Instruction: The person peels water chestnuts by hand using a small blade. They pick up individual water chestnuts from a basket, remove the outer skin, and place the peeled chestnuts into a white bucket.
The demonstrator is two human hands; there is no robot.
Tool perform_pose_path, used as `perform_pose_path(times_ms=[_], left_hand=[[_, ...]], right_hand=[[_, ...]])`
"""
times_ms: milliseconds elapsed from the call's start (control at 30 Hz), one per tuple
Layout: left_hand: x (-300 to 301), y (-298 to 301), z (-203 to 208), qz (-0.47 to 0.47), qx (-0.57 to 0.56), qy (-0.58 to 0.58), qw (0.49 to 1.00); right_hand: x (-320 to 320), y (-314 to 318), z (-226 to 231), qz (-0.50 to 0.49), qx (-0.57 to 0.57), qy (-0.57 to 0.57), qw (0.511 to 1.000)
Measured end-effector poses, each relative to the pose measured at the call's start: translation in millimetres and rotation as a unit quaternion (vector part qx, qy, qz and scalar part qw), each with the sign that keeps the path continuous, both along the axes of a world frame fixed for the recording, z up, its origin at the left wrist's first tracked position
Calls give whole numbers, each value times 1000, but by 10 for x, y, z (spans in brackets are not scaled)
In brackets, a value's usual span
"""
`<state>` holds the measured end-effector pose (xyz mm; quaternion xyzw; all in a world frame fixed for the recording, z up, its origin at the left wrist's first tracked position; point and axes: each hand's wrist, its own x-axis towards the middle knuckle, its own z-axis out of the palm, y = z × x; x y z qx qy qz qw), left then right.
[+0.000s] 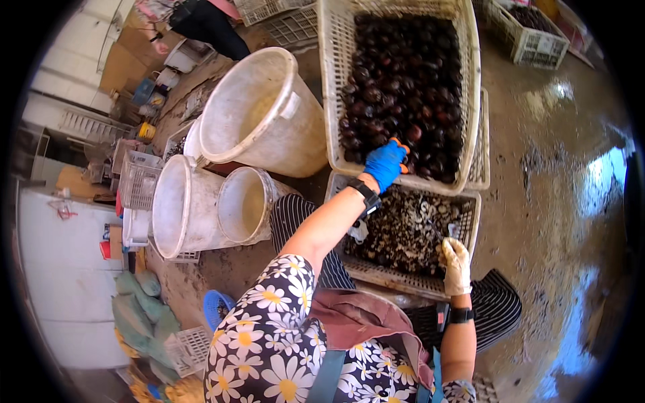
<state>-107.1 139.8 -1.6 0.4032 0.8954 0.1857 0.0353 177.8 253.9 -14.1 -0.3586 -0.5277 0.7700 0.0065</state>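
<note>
Dark, glossy, rounded shellfish (403, 87) fill a large pale plastic crate in front of me. My left hand (385, 166), in a blue glove with orange fingertips, reaches over this crate's near edge. Its fingers are apart and touch the nearest shellfish; nothing shows held in them. Below and nearer to me, a second crate (474, 225) holds a mix of small pale and dark shell pieces (396, 235). At that crate's right side my right hand (457, 267), in a whitish glove, is closed on a thin tool (437, 232), whose kind I cannot make out.
Large whitish tubs (306, 127) stand at the left, beside a smaller bucket (230, 201). A blue basket (213, 305) and green sacks (138, 305) lie lower left. Another person (201, 23) bends at the upper left. Wet, muddy floor (537, 221) stretches along the right.
</note>
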Motion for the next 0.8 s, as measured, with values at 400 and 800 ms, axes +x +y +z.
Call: perform_pose_path(times_ms=[400,800], left_hand=[[441,-369,174,-7,390,-699,599],[1306,-988,293,73,241,-638,728]], right_hand=[[113,69,-452,-15,19,86,996],[-236,-623,125,30,71,104,992]])
